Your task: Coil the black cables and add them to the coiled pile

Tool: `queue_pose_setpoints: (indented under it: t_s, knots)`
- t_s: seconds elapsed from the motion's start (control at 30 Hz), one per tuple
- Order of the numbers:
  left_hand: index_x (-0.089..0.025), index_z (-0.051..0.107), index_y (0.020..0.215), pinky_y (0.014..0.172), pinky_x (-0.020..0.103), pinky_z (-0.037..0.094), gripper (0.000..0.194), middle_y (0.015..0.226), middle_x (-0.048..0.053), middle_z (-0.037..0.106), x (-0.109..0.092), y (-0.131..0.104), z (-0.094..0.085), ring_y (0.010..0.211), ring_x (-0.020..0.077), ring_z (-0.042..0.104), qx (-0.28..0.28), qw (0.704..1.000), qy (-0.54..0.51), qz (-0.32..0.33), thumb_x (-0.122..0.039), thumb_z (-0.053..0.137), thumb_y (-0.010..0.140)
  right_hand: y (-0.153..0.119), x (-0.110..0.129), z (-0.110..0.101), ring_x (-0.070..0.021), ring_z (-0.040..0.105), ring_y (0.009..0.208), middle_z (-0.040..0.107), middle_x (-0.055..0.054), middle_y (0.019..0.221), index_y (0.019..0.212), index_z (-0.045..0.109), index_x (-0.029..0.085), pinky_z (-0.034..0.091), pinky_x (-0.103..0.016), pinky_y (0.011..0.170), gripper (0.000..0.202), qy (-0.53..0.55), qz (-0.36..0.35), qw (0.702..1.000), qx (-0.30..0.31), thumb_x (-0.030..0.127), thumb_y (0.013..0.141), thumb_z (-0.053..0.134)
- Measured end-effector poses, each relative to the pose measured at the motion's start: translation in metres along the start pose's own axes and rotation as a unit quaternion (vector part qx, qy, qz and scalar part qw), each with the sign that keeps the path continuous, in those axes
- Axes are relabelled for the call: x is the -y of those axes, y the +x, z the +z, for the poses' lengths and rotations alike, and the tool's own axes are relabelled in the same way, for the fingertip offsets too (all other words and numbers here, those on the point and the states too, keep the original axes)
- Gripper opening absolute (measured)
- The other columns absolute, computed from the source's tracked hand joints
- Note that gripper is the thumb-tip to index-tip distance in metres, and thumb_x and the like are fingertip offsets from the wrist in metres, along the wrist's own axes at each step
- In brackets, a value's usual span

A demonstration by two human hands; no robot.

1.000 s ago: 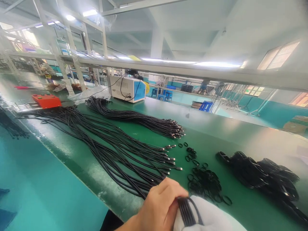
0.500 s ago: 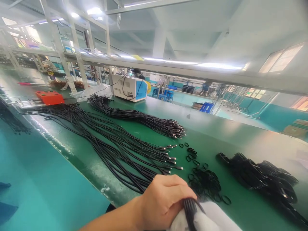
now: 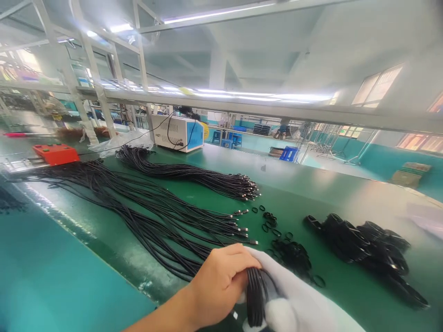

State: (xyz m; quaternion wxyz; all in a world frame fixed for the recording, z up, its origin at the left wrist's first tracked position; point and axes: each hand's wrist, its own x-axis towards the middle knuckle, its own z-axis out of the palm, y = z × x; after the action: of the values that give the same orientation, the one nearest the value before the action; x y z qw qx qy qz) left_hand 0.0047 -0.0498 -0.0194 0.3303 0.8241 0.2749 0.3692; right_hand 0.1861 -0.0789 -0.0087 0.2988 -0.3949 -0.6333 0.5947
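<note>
Coil (image 3: pixel 255 297) near tabletop's (image 3: pixel 121 253) near edge; likely light, springy. Left hand (image 3: pixel 221 279) clamps top turns; right hand (image 3: pixel 282 314): grip unclear. Best hold: across all turns.

Black cable coil (image 3: pixel 255 297), low in view, right of center near the bottom edge; several turns packed side by side into a flat-looking bundle, matte to slightly shiny; held up, turns run near vertical, curving over at the top, upper end partly hidden; one strand arcs out right, apart from the main turns; far side can't be seen
</note>
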Motion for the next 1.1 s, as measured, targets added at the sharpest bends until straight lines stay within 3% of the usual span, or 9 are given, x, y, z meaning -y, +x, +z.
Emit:
queue_pose_setpoints:
  t_s: [0.2, 0.27, 0.37, 0.6, 0.77, 0.9, 1.0, 1.1]
  knots:
    - [-0.020, 0.066, 0.091, 0.076, 0.019, 0.044, 0.030, 0.092, 0.001, 0.061, -0.004, 0.002, 0.001, 0.083, 0.0112, 0.057, -0.026, 0.998, -0.003, -0.058, -0.003, 0.043, 0.083, 0.020, -0.003, 0.009, -0.0217, 0.055, 0.078, 0.057, -0.004, 0.082, 0.100, 0.057, 0.014, 0.049, -0.031, 0.066, 0.051, 0.039, -0.006, 0.999, -0.022, 0.027, 0.054, 0.076]
    - [-0.023, 0.065, 0.095, 0.077, 0.019, 0.044, 0.032, 0.096, 0.000, 0.060, -0.005, 0.005, 0.002, 0.086, 0.0118, 0.057, -0.043, 0.994, -0.007, -0.096, -0.003, 0.045, 0.081, 0.024, -0.008, 0.009, -0.0211, 0.056, 0.075, 0.056, -0.004, 0.081, 0.100, 0.056, 0.014, 0.051, -0.035, 0.064, 0.051, 0.117, -0.010, 0.993, -0.006, 0.031, 0.057, 0.076]
    - [-0.025, 0.058, 0.102, 0.068, 0.020, 0.046, 0.029, 0.086, -0.002, 0.059, -0.002, 0.009, 0.004, 0.073, 0.0111, 0.058, -0.054, 0.983, -0.043, -0.172, -0.010, 0.049, 0.079, 0.025, -0.017, 0.003, -0.0222, 0.059, 0.077, 0.058, -0.008, 0.085, 0.103, 0.056, 0.012, 0.052, -0.039, 0.066, 0.047, 0.232, -0.006, 0.972, 0.036, 0.038, 0.066, 0.071]
    - [-0.021, 0.053, 0.084, 0.048, 0.020, 0.045, 0.012, 0.066, -0.005, 0.055, 0.009, 0.019, 0.017, 0.053, 0.0101, 0.052, -0.073, 0.953, -0.091, -0.278, -0.017, 0.052, 0.073, 0.030, -0.041, -0.001, -0.0189, 0.059, 0.079, 0.060, -0.011, 0.085, 0.099, 0.061, 0.009, 0.052, -0.033, 0.066, 0.037, 0.287, -0.007, 0.957, 0.045, 0.036, 0.074, 0.066]
    - [-0.021, 0.051, 0.079, 0.042, 0.019, 0.042, 0.011, 0.064, -0.004, 0.054, 0.016, 0.019, 0.028, 0.050, 0.0103, 0.051, -0.098, 0.943, -0.086, -0.307, -0.016, 0.051, 0.070, 0.036, -0.046, 0.007, -0.0148, 0.058, 0.062, 0.060, -0.009, 0.071, 0.080, 0.061, 0.007, 0.051, -0.031, 0.060, 0.030, 0.263, -0.038, 0.964, 0.027, 0.036, 0.075, 0.065]
    - [-0.021, 0.050, 0.074, 0.045, 0.019, 0.038, 0.007, 0.063, -0.004, 0.056, 0.025, 0.020, 0.030, 0.053, 0.0103, 0.050, -0.092, 0.947, -0.026, -0.306, -0.017, 0.054, 0.068, 0.038, -0.049, 0.006, -0.0161, 0.060, 0.055, 0.060, -0.008, 0.067, 0.080, 0.059, 0.007, 0.052, -0.029, 0.052, 0.037, 0.237, -0.007, 0.971, 0.015, 0.042, 0.071, 0.068]
    - [-0.021, 0.051, 0.071, 0.048, 0.019, 0.035, 0.008, 0.063, -0.004, 0.057, 0.027, 0.022, 0.025, 0.056, 0.0112, 0.049, -0.067, 0.951, 0.025, -0.300, -0.017, 0.056, 0.066, 0.038, -0.052, 0.003, -0.0131, 0.058, 0.049, 0.059, -0.005, 0.065, 0.087, 0.057, 0.008, 0.050, -0.024, 0.046, 0.037, 0.233, 0.014, 0.972, 0.025, 0.038, 0.070, 0.070]
    - [-0.021, 0.052, 0.070, 0.047, 0.020, 0.032, 0.006, 0.064, -0.004, 0.058, 0.026, 0.024, 0.020, 0.056, 0.0112, 0.049, -0.025, 0.954, 0.040, -0.295, -0.017, 0.053, 0.066, 0.039, -0.056, 0.005, -0.0120, 0.058, 0.055, 0.060, -0.007, 0.075, 0.087, 0.059, 0.009, 0.050, -0.021, 0.044, 0.031, 0.255, 0.014, 0.967, 0.018, 0.030, 0.068, 0.071]
